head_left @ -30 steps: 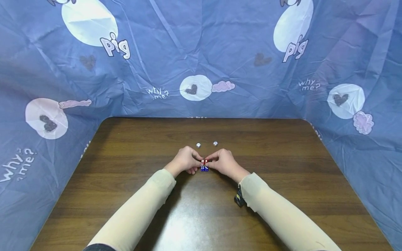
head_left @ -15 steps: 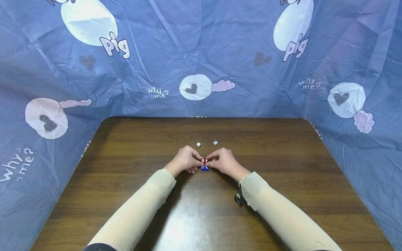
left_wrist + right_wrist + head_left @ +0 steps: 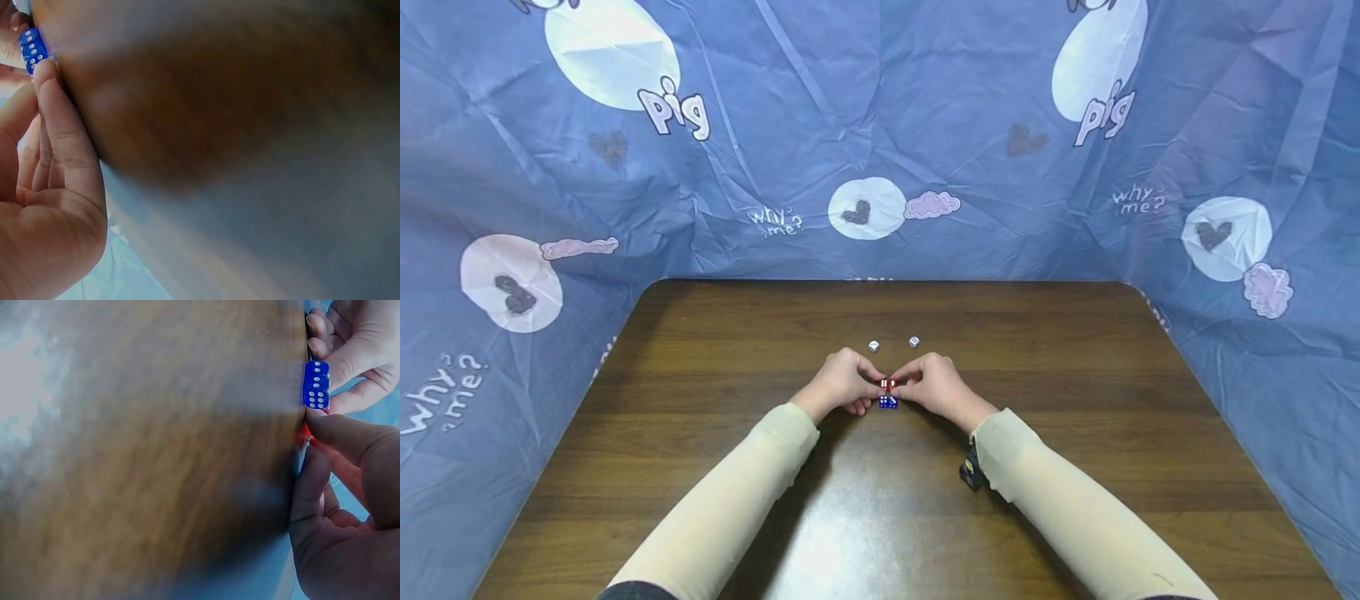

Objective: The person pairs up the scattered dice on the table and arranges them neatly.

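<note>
Two small blue dice (image 3: 888, 402) with white pips sit side by side near the table's middle, seen also as blue dice (image 3: 317, 385) in the right wrist view. Red dice (image 3: 889, 385) show just beyond the blue ones; their exact number is hard to tell between the fingers. From the left, my left hand (image 3: 844, 382) pinches the red dice with thumb and forefinger. My right hand (image 3: 936, 387) pinches them from the right. In the left wrist view the blue dice (image 3: 33, 50) appear past my fingertips, with the red ones hidden.
Two white dice, one on the left (image 3: 874, 346) and one on the right (image 3: 913, 342), lie farther back on the brown wooden table (image 3: 880, 517). A blue patterned cloth (image 3: 880, 125) hangs around the table's back and sides. A black device (image 3: 972, 471) is at the right cuff.
</note>
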`<state>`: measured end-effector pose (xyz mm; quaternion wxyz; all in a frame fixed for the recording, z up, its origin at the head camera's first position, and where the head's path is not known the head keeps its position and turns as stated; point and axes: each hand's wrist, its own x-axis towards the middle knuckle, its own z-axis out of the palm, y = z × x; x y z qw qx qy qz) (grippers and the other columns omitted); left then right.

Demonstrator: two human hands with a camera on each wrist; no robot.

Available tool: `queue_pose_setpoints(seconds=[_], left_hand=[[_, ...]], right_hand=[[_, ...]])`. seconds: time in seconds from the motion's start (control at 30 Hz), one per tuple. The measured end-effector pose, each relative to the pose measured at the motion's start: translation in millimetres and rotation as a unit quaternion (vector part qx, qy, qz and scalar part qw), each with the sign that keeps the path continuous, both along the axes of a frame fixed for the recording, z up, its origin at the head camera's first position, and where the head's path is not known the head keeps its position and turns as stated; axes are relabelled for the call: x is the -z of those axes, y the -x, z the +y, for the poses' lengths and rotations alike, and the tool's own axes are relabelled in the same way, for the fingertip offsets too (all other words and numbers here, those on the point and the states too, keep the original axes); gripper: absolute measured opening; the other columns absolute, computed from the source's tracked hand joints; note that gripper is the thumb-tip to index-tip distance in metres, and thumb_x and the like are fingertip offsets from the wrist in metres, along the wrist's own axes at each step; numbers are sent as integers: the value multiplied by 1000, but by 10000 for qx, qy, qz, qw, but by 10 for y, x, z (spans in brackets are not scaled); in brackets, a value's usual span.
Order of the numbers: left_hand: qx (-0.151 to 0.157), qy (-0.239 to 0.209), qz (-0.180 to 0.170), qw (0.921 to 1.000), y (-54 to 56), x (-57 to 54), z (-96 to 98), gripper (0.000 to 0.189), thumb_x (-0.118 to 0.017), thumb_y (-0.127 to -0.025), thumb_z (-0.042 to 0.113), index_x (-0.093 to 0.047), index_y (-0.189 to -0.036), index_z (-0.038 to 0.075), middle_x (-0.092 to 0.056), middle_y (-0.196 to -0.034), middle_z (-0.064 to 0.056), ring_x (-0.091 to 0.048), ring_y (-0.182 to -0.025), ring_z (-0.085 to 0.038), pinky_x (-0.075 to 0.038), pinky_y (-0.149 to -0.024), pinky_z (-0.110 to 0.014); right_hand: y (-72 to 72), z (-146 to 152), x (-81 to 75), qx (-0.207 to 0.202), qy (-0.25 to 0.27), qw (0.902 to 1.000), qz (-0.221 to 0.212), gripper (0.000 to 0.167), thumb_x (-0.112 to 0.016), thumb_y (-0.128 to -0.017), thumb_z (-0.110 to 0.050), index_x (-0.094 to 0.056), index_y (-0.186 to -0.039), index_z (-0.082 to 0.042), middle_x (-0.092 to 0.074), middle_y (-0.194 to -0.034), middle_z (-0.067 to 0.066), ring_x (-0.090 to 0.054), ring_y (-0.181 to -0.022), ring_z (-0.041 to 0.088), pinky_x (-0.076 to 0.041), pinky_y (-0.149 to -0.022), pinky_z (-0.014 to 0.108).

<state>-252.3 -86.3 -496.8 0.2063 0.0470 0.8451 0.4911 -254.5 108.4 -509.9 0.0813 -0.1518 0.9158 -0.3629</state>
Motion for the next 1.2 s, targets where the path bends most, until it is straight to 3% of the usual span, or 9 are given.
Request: queue_pose_setpoints(seconds=[0.33, 0.47, 0.77, 1.0, 1.2], left_hand=[[150, -1, -72, 9999, 47, -58, -130, 25, -80, -85, -3, -77, -110, 1, -68, -63, -17, -65, -47, -20, -60, -46, -34], [164, -2, 49, 9999, 64, -63, -181, 25, -79, -87, 1, -74, -111, -2, -68, -65, -17, -67, -50, -23, -60, -47, -35], [-366, 49, 861, 9956, 184, -97, -157, 23, -77, -91, 10, -74, -111, -1, -69, -63, -14, -65, -47, -25, -58, -44, -35], [-654, 106, 774, 9948, 309, -56, -56, 44, -81, -90, 15, -66, -126, -5, -70, -67, -13, -67, -49, -24, -59, -46, -33], [-1019, 421, 815, 9906, 393, 3, 13, 43, -85, -86, 15, -69, -118, -10, -70, -64, -10, -67, -49, -23, -58, -43, -31]], right_hand=[[20, 25, 13, -95, 42, 9999, 16, 16, -88, -82, -18, -83, -97, -16, -65, -65, -11, -55, -61, 9, -45, -54, 27], [18, 28, 15, -76, 76, 9999, 42, 16, -88, -81, -17, -83, -96, -16, -63, -62, -9, -54, -59, 8, -44, -53, 27], [10, 34, -9, -94, 80, 9999, 37, 16, -88, -82, -17, -83, -97, -15, -65, -65, -10, -55, -61, 8, -45, -54, 27], [7, 41, -15, -66, 19, 10000, 41, 17, -88, -81, -19, -82, -96, -15, -62, -63, -9, -55, -60, 8, -45, -54, 26], [11, 34, -11, -131, 23, 9998, 156, 19, -89, -81, -19, -83, -97, -14, -64, -64, -10, -56, -61, 6, -47, -57, 26]])
